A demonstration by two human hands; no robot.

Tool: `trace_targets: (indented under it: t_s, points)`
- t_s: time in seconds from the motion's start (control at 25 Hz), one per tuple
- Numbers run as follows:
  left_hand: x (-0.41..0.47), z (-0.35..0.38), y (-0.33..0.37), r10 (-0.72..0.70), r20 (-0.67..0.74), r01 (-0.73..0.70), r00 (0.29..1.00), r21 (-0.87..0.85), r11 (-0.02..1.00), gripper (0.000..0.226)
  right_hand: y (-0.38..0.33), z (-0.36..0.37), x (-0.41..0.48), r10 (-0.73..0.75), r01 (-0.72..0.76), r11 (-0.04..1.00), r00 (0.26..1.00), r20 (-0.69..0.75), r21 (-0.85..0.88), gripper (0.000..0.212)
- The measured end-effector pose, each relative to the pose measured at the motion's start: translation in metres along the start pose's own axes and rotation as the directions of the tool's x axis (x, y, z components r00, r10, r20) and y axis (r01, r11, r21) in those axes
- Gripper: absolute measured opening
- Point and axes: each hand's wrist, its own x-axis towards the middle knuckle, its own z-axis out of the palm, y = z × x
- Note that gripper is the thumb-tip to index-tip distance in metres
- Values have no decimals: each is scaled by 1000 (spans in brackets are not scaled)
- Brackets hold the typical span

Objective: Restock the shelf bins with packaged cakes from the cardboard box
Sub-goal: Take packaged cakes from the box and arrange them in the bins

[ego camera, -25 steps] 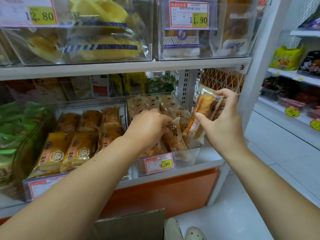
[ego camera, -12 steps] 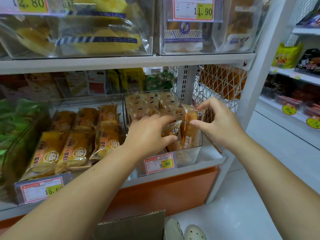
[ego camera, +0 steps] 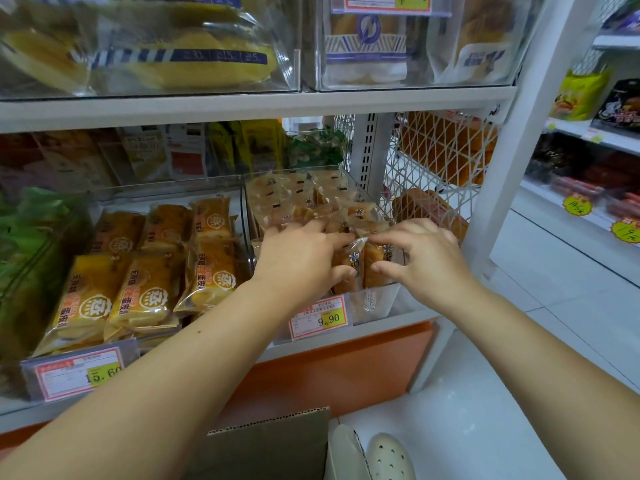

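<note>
A clear shelf bin (ego camera: 377, 303) with a 9.90 price tag holds several small packaged cakes in clear wrappers. Both hands are at its front. My left hand (ego camera: 298, 261) pinches an upright cake packet (ego camera: 348, 263) between thumb and index finger. My right hand (ego camera: 420, 261) pinches the neighbouring cake packet (ego camera: 375, 268) at the bin's front right, thumb low and fingers on top. More of the same cakes (ego camera: 298, 199) fill the bin's back. A flap of the cardboard box (ego camera: 270, 441) shows at the bottom edge; its inside is hidden.
Left of it stands a bin of larger yellow cake packs (ego camera: 145, 271) tagged 15.60, then green packets (ego camera: 31, 237). The upper shelf (ego camera: 242, 105) hangs close above. A white mesh panel (ego camera: 433, 168) and shelf post (ego camera: 526, 133) bound the right. Shoes (ego camera: 388, 459) stand on white floor.
My right hand has brought its cake packet down from above the bin into the bin's front right. My left hand stayed in the bin, now gripping the packet beside it.
</note>
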Motion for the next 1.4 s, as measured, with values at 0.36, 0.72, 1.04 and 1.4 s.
trace_targets:
  t_s: [0.36,0.72,1.04,1.4]
  points:
    - [-37,-32,-15,50,-228,-126,972,-332,935,54,-13,-14,-13,81,-83,988,996,25,132,54]
    - [-333,77,-141,-104,467,251,878,-262,932,43,-195,52,-121,-474,221,835,755,453,504,23]
    - [-423,232,-177,-320,911,776,260,0,631,76,-210,297,-239,12,-280,959,193,981,44,22]
    - [-451,300,-153,-466,884,855,35,215,471,81,-163,323,-313,202,-661,740,36,979,-129,25]
